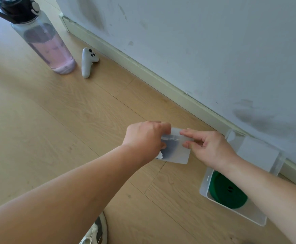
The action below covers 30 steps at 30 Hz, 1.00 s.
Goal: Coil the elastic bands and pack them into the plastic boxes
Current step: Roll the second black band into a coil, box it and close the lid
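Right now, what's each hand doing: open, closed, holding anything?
Left hand: closed on the small plastic box, at its left edge.
Right hand: pinching the same box at its right edge.

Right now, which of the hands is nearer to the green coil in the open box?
The right. The right hand is just above and behind the green coil, its forearm crossing over the open box. The left hand is farther away, to the left, on the small box.

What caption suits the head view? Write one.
Both hands hold a translucent plastic box; a green coil sits boxed nearby.
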{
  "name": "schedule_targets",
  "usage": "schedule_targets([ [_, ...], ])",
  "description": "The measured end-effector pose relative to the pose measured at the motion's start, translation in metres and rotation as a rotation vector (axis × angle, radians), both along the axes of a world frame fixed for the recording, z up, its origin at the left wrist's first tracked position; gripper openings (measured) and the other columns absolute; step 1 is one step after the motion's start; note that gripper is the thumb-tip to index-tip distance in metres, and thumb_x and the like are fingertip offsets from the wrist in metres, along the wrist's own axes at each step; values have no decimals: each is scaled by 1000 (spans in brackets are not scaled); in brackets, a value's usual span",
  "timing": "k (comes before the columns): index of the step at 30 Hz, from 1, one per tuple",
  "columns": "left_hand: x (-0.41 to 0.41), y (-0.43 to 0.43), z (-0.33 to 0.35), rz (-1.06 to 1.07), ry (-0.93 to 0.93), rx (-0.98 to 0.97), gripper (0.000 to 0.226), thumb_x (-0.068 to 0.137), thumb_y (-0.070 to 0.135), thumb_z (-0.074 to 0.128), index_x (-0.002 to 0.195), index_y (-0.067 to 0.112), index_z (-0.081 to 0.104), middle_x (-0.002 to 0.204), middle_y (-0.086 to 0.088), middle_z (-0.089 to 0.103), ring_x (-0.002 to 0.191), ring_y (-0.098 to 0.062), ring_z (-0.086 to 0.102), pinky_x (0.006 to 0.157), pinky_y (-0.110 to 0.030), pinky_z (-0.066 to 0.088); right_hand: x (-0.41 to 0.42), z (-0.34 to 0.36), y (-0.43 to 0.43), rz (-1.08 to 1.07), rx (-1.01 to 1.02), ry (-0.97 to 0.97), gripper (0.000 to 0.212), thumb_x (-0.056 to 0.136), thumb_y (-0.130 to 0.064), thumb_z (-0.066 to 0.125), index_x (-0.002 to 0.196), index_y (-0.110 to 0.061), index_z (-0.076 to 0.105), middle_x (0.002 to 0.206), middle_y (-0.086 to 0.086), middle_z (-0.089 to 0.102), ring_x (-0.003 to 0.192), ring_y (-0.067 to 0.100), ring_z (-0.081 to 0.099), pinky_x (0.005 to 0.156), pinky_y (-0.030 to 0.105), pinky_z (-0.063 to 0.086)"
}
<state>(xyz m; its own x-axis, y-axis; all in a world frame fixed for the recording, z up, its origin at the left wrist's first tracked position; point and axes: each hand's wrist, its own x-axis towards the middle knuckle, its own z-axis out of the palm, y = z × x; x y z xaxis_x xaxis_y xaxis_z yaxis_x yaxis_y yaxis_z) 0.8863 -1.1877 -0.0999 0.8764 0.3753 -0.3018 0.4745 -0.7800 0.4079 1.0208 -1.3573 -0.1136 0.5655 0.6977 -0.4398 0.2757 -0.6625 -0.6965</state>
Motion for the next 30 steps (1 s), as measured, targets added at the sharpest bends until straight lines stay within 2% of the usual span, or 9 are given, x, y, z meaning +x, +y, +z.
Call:
schedule_targets([
  [3, -5, -4, -3, 0, -32, -44, 25, 92, 25, 68, 115, 30, 61, 108, 11, 64, 97, -16, 61, 71, -31, 47, 3, 7, 4, 155, -105, -113, 46, 81, -28, 86, 124, -32, 72, 137, -15, 65, 133, 4, 54, 119, 34, 39],
  [5, -11, -7, -8, -10, -86, -29, 23, 93, 25, 66, 115, 27, 61, 110, 10, 65, 99, -15, 60, 71, -31, 45, -1, 9, 7, 232, -128, -170, 50, 79, -31, 87, 126, -29, 69, 132, -14, 64, 121, 12, 61, 108, 36, 48],
  [8, -16, -8, -19, -9, -188, -1, 23, 91, 22, 68, 113, 22, 62, 109, 9, 66, 101, -17, 60, 72, -30, 40, -3, 2, 8, 263, -59, -244, 48, 82, -27, 85, 126, -25, 65, 133, -11, 62, 123, 12, 58, 106, 30, 46],
  [13, -9, 6, -41, 188, -325, -196, 25, 76, 12, 79, 98, 21, 73, 108, 13, 74, 106, -13, 66, 84, -39, 55, -2, -19, 14, 209, 89, -330, 41, 78, -21, 88, 114, -19, 69, 133, -4, 57, 128, 13, 51, 107, 29, 42],
  [18, -27, 6, -66, 98, -401, -257, 19, 77, 11, 87, 94, 16, 82, 134, 9, 70, 135, -7, 56, 117, -24, 39, -19, -44, 14, 249, 83, -552, 31, 69, -15, 89, 88, -14, 65, 118, 11, 55, 121, 35, 49, 81, 47, 56],
  [21, -28, 3, -71, 105, -418, -278, 13, 85, 15, 83, 98, 17, 84, 139, 8, 66, 138, -3, 51, 120, -9, 22, -23, -49, 15, 269, 45, -575, 34, 73, -32, 88, 96, -17, 67, 126, 14, 52, 132, 37, 43, 92, 38, 48],
  [24, -23, 7, -66, 144, -387, -314, 14, 86, 18, 83, 100, 19, 84, 136, 6, 69, 136, -3, 53, 122, -21, 31, -17, -45, 15, 248, 68, -520, 39, 83, -54, 71, 100, -18, 73, 125, 10, 50, 128, 29, 40, 96, 37, 45],
  [27, -22, 8, -59, 161, -371, -329, 16, 87, 18, 82, 103, 20, 84, 134, 10, 70, 134, -1, 55, 118, -26, 39, -14, -41, 16, 165, 50, -451, 31, 93, -49, 59, 107, -23, 68, 135, 5, 41, 131, 25, 38, 94, 45, 51],
  [30, -25, -2, -58, 116, -382, -158, 27, 84, 16, 83, 111, 19, 80, 129, 8, 72, 132, -13, 59, 104, -32, 53, -15, -42, 20, 188, -16, -427, 33, 97, -43, 58, 129, -35, 58, 156, -1, 24, 150, 24, 20, 108, 48, 45],
])
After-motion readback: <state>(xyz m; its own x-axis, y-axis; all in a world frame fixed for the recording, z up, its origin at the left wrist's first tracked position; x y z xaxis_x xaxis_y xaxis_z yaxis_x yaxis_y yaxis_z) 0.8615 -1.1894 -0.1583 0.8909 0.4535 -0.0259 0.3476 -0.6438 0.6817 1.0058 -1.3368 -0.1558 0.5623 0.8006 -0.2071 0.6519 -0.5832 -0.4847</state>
